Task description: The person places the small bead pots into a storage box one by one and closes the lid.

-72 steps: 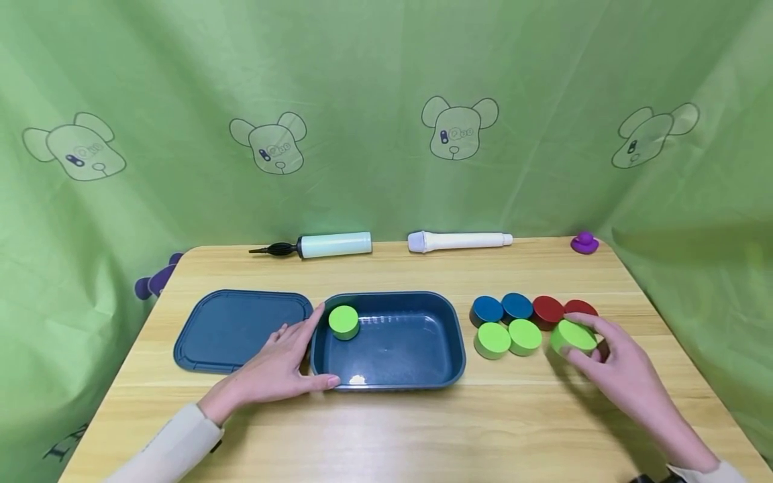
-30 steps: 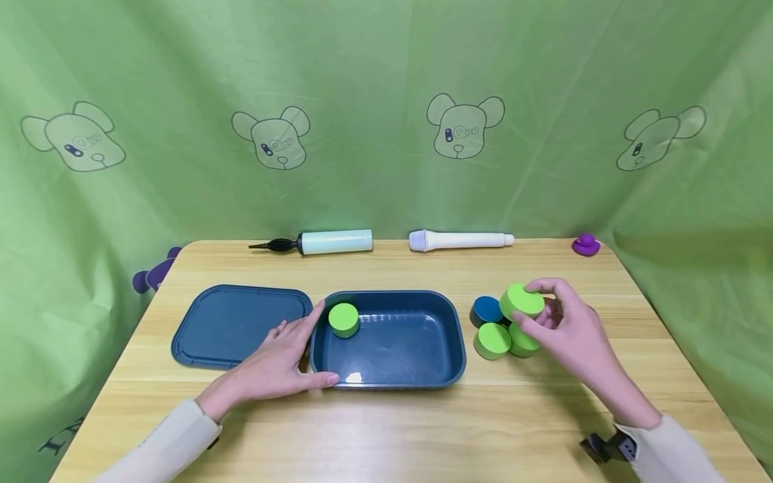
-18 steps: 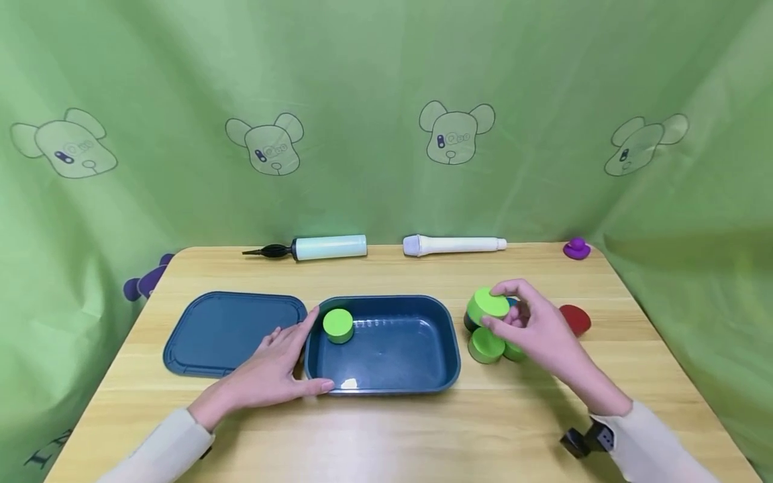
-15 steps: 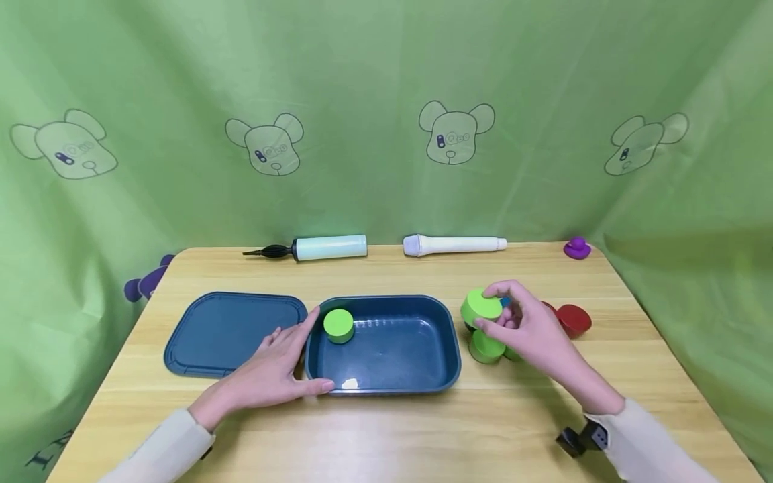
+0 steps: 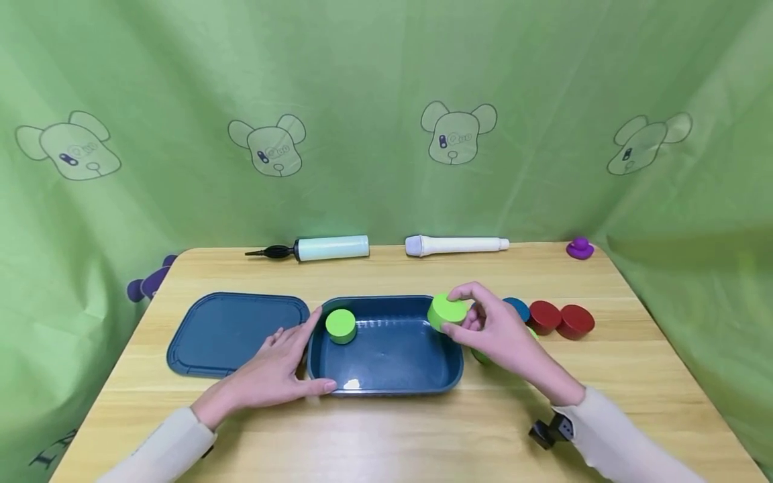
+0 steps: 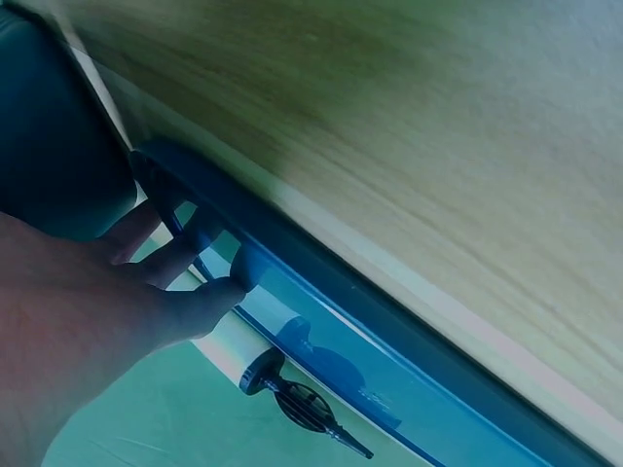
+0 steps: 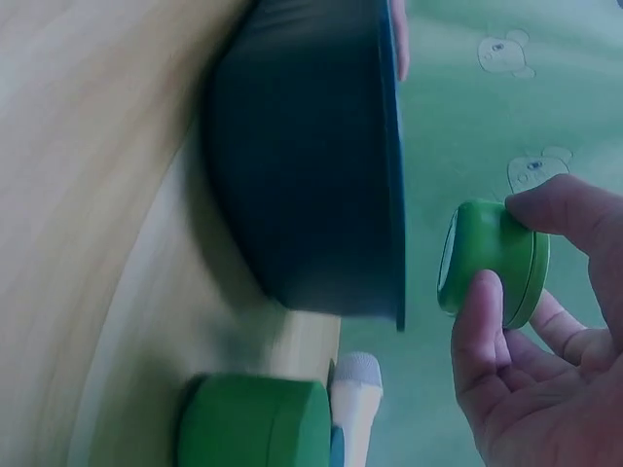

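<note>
In the head view, my right hand (image 5: 492, 329) pinches a small round green tub (image 5: 447, 311) between thumb and fingers, over the right back part of the dark blue box (image 5: 386, 390). The right wrist view shows this tub (image 7: 487, 258) tilted on its side relative to the camera, with a seam near one end, apart from the box wall (image 7: 311, 165). Another green tub (image 5: 341, 326) sits inside the box at its left back. My left hand (image 5: 272, 369) rests spread against the box's left end, thumb at the front rim. Its other fingers (image 6: 209, 304) lie over the blue lid's edge (image 6: 321, 311).
Right of the box stand two red tubs (image 5: 545, 316), a blue tub (image 5: 517, 308) and green ones partly hidden by my right hand. The blue lid (image 5: 238, 332) lies left of the box. Along the back are a hand pump (image 5: 332, 248), a white microphone-shaped stick (image 5: 461, 245) and a purple duck (image 5: 580, 249).
My right hand has carried the green tub leftward from the group of tubs to above the box's right end. My left hand stays at the box's left end.
</note>
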`<state>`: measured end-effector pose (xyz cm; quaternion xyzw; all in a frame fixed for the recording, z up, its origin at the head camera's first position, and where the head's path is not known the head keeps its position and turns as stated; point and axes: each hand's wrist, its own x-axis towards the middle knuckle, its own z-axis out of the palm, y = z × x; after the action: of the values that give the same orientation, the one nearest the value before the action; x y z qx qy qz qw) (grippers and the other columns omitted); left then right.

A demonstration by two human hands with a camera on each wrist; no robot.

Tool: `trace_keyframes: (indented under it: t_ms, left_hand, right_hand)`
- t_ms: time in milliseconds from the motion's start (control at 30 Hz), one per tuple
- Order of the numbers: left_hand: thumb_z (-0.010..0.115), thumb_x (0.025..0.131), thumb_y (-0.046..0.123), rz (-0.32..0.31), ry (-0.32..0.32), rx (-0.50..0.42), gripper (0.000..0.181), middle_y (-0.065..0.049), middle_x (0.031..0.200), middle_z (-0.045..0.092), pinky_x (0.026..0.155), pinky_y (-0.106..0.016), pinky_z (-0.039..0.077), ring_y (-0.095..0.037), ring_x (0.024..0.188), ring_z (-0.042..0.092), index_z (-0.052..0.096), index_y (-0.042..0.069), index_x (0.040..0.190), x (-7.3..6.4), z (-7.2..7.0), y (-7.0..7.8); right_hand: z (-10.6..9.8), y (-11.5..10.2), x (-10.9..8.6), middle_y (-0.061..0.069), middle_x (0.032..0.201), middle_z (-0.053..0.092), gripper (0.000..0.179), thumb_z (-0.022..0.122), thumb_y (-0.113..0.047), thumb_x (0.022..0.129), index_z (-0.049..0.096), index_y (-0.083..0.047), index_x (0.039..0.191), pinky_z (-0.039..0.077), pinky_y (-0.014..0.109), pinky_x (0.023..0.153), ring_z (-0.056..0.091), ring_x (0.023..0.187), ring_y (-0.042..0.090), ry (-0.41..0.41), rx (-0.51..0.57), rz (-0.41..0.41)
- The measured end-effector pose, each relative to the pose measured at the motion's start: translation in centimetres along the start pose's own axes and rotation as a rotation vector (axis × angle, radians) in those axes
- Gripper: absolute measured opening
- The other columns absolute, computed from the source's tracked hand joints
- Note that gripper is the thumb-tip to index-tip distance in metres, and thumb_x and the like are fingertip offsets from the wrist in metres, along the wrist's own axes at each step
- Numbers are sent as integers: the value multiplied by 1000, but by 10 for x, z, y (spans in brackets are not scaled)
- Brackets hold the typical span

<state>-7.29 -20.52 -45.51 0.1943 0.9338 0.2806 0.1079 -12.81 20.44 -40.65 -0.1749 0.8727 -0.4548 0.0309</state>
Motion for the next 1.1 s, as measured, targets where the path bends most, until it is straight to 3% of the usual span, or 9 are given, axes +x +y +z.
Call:
trace_keyframes:
  t_ms: [567,1100]
  left_hand:
    - [70,93,79,0,-37,-25,125,-15,178,23,125,-75,8,-44,162,22,-4,24,177,1,-3,1]
    - [69,92,79,1,-40,-21,124,-13,179,22,126,-74,9,-42,163,21,-5,28,177,4,-1,-4]
  right_hand:
    - [55,-13,25,-2,86,65,47,91,-23,93,63,-15,130,55,28,67,62,77,18,-116,-41,-54]
    - [88,-16,41,-3,80,65,49,91,-27,92,62,-13,129,53,29,64,62,71,12,-133,-140,-37]
